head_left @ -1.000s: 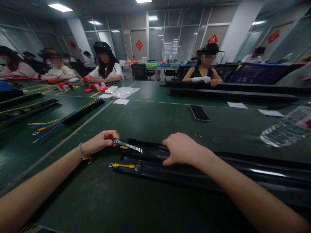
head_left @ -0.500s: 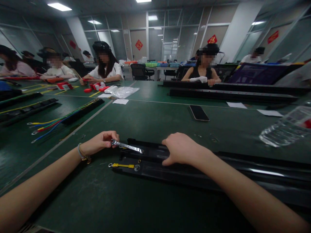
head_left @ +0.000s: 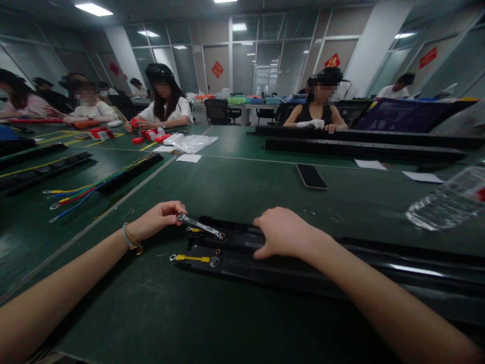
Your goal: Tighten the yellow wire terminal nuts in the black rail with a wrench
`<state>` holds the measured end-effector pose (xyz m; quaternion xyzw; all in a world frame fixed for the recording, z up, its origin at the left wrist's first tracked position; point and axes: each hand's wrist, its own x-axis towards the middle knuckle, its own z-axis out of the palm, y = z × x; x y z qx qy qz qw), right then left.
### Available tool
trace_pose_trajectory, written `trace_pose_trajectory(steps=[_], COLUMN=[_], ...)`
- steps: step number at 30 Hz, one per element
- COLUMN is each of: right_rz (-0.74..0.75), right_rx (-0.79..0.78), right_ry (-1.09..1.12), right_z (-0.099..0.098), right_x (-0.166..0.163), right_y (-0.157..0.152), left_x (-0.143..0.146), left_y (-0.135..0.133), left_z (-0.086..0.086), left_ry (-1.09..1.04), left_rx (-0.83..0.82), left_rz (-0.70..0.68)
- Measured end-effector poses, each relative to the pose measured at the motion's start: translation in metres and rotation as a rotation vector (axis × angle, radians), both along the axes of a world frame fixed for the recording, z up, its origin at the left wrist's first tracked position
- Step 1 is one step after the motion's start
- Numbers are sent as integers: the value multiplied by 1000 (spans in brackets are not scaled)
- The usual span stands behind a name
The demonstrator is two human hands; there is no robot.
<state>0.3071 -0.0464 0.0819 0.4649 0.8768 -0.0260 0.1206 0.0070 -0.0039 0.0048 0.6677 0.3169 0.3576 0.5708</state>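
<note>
My left hand (head_left: pixel 161 220) pinches the wrench (head_left: pixel 200 225) at 1 end, other end at the black channel (head_left: pixel 242 237). Looks rigid, probably light, slick metal; outer end's best grip. My right hand (head_left: pixel 282 230), thumb spread, spans channel; can't tell if gripping.

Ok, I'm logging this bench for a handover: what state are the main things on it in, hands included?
Left hand: closed on one end of the wrench.
Right hand: over the rear black channel, grip partly hidden.
Wrench: aslant, far end over that channel.
Front yellow wire: near ring lug unattached.
Phone: flat, screen dark.
Cable bundle: lug ends fanned out.
Plastic bag: lying crumpled.
Clear bottle: fill level unclear.
</note>
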Motion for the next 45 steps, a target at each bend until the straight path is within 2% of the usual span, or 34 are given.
trace_pose_trajectory(steps=[4,7,10,18,24,27,37,41,45], right_rz=[-7,-12,-10,-9,9,-1,-25,-22,-16], right_rx=[-16,-23,-12,-15,0,-7,-31,-40,-32], right_ry=[1,1,4,1,-7,-8,-3,-6,-9], right_z=[1,1,1,1,1,1,3,4,3], right_x=[0,-1,0,0,-1,-1,-1,-1,0], right_y=[0,0,0,-1,0,0,-1,-1,0], left_x=[3,5,4,-1,-4,-4,4,3,0], left_y=[-5,-7,-6,2,5,4,-5,-4,-1], left_z=[3,4,4,-2,-4,-3,2,2,0], left_ry=[-71,-79,-60,19,115,108,-84,-82,-47], left_rx=[-59,-63,-48,32,95,102,-31,-20,24], left_rz=[-186,-214,-185,55,149,115,-189,-190,-80])
